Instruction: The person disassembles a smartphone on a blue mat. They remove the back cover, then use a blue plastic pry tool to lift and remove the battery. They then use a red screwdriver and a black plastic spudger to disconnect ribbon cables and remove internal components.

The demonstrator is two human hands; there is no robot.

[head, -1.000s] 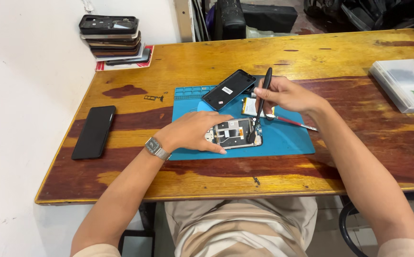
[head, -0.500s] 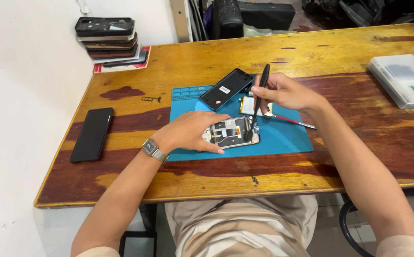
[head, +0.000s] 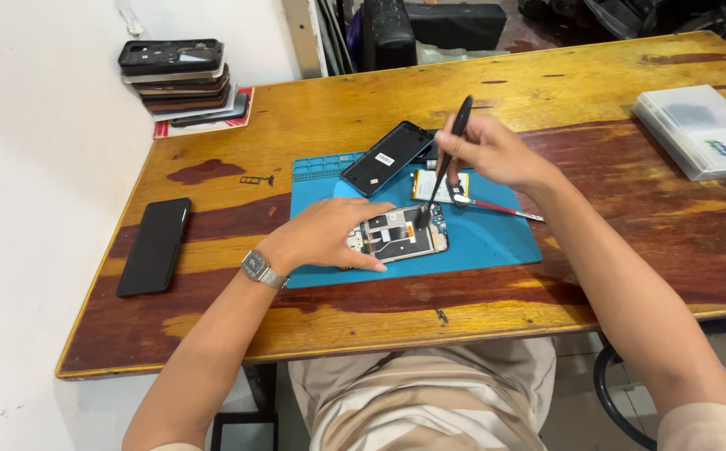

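An opened phone (head: 400, 235) with bare circuitry lies on a blue work mat (head: 496, 238). My left hand (head: 325, 236), a watch on its wrist, rests flat on the phone's left end and holds it down. My right hand (head: 488, 150) grips a slim black tool (head: 448, 150) like a pen, its lower tip touching the phone's upper right part. Behind the phone lie a black phone back cover (head: 388, 157) and a pale battery (head: 440, 185). A red-handled tool (head: 505, 210) lies on the mat under my right hand.
A black phone (head: 153, 245) lies at the table's left edge. A stack of phone frames and covers (head: 181, 78) stands at the far left corner. A white plastic box (head: 701, 129) sits far right. A small metal tray piece (head: 257, 179) lies left of the mat.
The view has drifted a little. My right hand has kept the black tool on the phone's upper right part, and my left hand has stayed on the phone.
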